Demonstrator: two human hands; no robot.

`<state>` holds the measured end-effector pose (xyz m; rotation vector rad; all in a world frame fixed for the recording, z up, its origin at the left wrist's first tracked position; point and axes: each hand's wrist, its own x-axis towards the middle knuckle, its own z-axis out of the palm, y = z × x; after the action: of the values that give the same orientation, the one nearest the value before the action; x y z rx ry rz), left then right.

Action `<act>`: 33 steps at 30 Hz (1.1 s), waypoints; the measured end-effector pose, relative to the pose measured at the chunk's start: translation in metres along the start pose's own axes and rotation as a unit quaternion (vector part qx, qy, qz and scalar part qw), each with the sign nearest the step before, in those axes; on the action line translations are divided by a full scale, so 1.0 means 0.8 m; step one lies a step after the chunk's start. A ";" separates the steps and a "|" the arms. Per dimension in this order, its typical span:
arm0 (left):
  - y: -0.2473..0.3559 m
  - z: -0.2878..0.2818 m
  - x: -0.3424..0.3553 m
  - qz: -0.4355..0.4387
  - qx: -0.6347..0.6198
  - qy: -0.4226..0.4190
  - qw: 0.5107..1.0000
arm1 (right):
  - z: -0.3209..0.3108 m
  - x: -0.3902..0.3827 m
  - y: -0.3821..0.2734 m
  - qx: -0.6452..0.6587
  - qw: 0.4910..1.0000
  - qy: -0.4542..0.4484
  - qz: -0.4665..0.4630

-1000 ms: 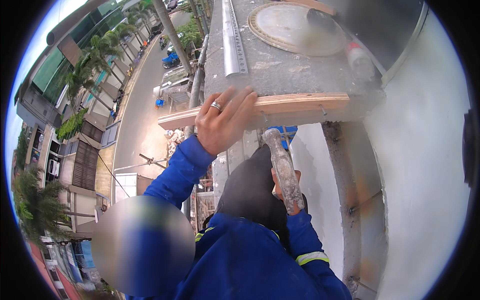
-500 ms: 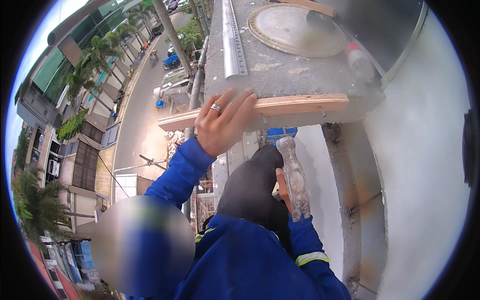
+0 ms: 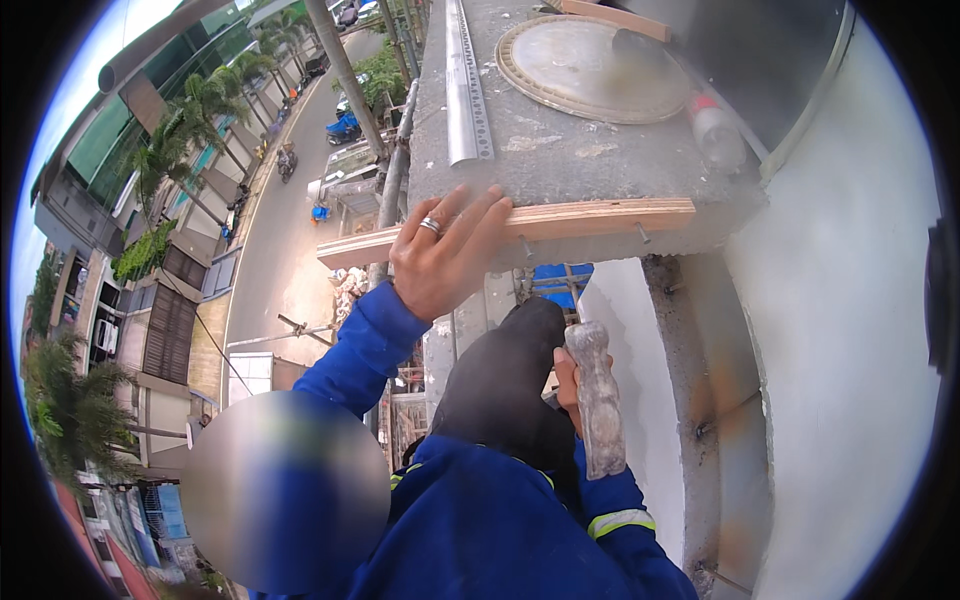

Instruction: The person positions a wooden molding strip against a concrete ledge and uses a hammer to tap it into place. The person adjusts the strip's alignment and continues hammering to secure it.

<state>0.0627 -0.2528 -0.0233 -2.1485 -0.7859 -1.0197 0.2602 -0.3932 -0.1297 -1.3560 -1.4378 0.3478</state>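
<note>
My left hand (image 3: 438,262) grips a plywood strip (image 3: 600,216) against the front edge of a concrete ledge (image 3: 590,170), with its fingers over the top. The thumb is hidden. Two nails stick out of the strip's near face: one nail (image 3: 527,246) close to my fingertips, another nail (image 3: 644,233) near the right end. Below the strip, my right hand (image 3: 567,382) is closed around a hammer, mostly hidden behind the worn, whitish hammer head (image 3: 601,415). The head is apart from both nails.
On the ledge lie a perforated metal strip (image 3: 465,100), a round lid (image 3: 570,60), a plastic bottle (image 3: 714,132) and a wood piece (image 3: 615,18). A pale wall (image 3: 840,330) rises at right. Scaffold pipes (image 3: 390,200) and a street (image 3: 285,215) far below are at left.
The hammer in my right hand has moved down and toward me, away from the strip. My left hand stays in place on the plywood strip.
</note>
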 end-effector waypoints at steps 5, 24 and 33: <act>0.000 0.000 -0.004 -0.004 -0.002 -0.011 1.000 | 0.026 0.021 0.017 0.307 0.899 0.081 -0.301; 0.002 0.001 -0.003 -0.007 0.014 -0.005 1.000 | 0.030 -0.007 0.042 0.012 1.000 -0.007 0.009; 0.006 -0.003 -0.007 -0.013 -0.004 -0.013 1.000 | 0.027 0.020 0.013 0.297 0.917 0.094 -0.248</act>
<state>0.0621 -0.2589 -0.0277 -2.1677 -0.8244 -1.0122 0.2516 -0.3669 -0.1383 -0.4959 -1.3117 0.2755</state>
